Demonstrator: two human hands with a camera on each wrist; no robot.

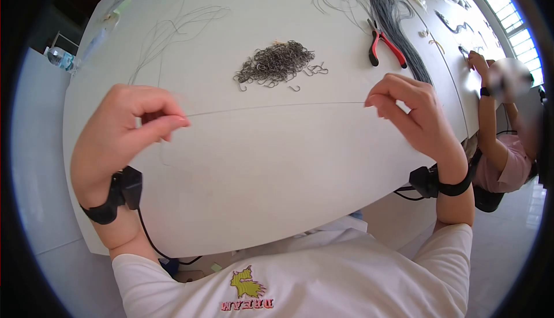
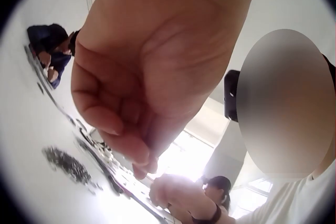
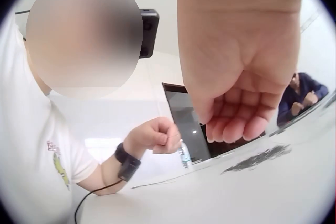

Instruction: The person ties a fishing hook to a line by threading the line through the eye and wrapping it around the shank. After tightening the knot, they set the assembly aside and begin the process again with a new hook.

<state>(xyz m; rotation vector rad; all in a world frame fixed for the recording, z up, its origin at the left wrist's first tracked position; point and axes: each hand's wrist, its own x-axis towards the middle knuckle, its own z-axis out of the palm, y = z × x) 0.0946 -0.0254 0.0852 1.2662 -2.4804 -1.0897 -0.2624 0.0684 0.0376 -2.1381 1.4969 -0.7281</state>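
Observation:
A thin grey strand (image 1: pixel 277 106) stretches nearly straight between the two hands above the white table (image 1: pixel 259 174). The left hand (image 1: pixel 130 130) pinches its left end between thumb and fingers; a short tail hangs below. At the other end, the right hand (image 1: pixel 412 113) pinches the strand between thumb and forefinger. Behind the strand lies a pile of small dark metal hooks (image 1: pixel 280 61), with a few loose ones at its edges. In the left wrist view the fingers of the left hand (image 2: pixel 142 71) curl inward; the right wrist view shows the right hand (image 3: pixel 241 71) with curled fingers.
Red-handled pliers (image 1: pixel 385 47) and a bundle of dark strands (image 1: pixel 386 6) lie at the back right. Loose thin strands (image 1: pixel 173 29) spread at the back left. A bottle (image 1: pixel 60 58) stands at the far left. Another person (image 1: pixel 508 151) sits at the right.

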